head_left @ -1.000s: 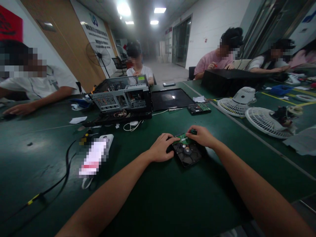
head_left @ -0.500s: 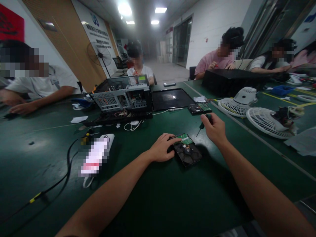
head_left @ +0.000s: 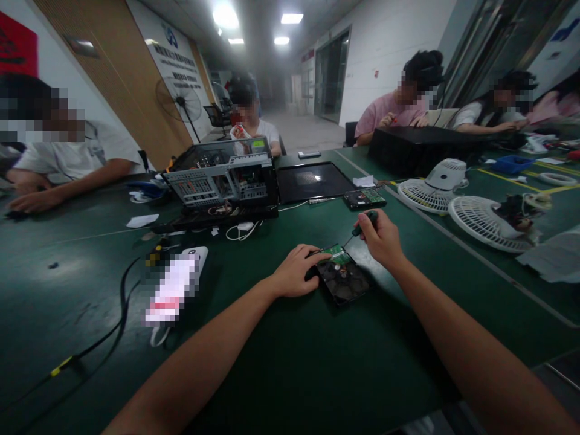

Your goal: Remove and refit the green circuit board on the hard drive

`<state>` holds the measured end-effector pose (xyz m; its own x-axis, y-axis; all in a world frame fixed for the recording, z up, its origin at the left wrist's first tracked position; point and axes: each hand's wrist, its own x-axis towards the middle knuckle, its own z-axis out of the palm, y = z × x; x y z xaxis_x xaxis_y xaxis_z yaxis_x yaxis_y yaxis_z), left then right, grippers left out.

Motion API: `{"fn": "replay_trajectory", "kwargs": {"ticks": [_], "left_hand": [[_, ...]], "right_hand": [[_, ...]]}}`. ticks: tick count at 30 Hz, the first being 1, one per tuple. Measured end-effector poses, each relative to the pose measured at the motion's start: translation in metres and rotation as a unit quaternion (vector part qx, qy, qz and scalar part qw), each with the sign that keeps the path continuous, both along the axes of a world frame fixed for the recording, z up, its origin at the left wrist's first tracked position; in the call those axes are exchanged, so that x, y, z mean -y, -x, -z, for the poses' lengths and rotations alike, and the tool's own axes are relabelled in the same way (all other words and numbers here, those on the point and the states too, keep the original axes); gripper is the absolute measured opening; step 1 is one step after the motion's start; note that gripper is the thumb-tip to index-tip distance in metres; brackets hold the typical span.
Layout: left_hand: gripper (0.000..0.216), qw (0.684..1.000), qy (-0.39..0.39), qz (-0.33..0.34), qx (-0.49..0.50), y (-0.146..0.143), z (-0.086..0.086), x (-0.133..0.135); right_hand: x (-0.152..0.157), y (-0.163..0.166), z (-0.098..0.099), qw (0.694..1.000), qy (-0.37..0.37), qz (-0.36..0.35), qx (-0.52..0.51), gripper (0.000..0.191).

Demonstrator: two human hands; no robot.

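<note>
A black hard drive [head_left: 342, 281] with a green circuit board on its far end lies on the green table [head_left: 290, 362] in front of me. My left hand [head_left: 296, 270] rests on the drive's left edge, fingers curled over it and holding it. My right hand [head_left: 382, 238] is closed round a small screwdriver [head_left: 362, 225] with a dark green handle. Its thin shaft slants down to the left, and the tip meets the circuit board's far corner.
An opened computer case [head_left: 224, 178] stands behind, with a black side panel [head_left: 312, 181] and a second hard drive [head_left: 365, 198] to its right. Two white fan grilles [head_left: 480, 220] lie at right. A phone [head_left: 174, 287] and cables lie at left. Several people sit round the table.
My right hand lifted off the drive holding the screwdriver, then came back down so the tip meets the circuit board. My left hand has stayed on the drive.
</note>
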<state>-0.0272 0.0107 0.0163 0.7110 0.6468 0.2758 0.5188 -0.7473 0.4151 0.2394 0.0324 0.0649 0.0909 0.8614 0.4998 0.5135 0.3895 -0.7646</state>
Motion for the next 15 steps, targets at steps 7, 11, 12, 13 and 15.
{"fn": "replay_trajectory", "kwargs": {"ticks": [7, 11, 12, 13, 15], "left_hand": [[0.072, 1.000, 0.004, -0.003, -0.004, 0.0001, -0.0011, 0.0006], [0.071, 1.000, 0.003, -0.001, -0.004, 0.0003, -0.0026, 0.0011], [0.071, 1.000, 0.004, -0.001, -0.004, 0.0003, -0.0028, 0.0012], [0.071, 1.000, 0.004, -0.001, -0.004, 0.0003, -0.0030, 0.0013], [0.072, 1.000, 0.007, -0.001, -0.003, 0.0001, -0.0032, 0.0013]], "right_hand": [[0.0012, 0.0023, 0.0002, 1.000, 0.008, -0.001, 0.005, 0.040], [0.0012, 0.0035, 0.0014, 1.000, 0.013, 0.002, 0.011, 0.041], [0.0011, 0.0034, 0.0017, 1.000, 0.015, 0.003, 0.014, 0.041], [0.0010, 0.0032, 0.0019, 1.000, 0.017, 0.003, 0.016, 0.042], [0.0007, 0.0027, 0.0021, 1.000, 0.018, 0.001, 0.017, 0.043]]}}
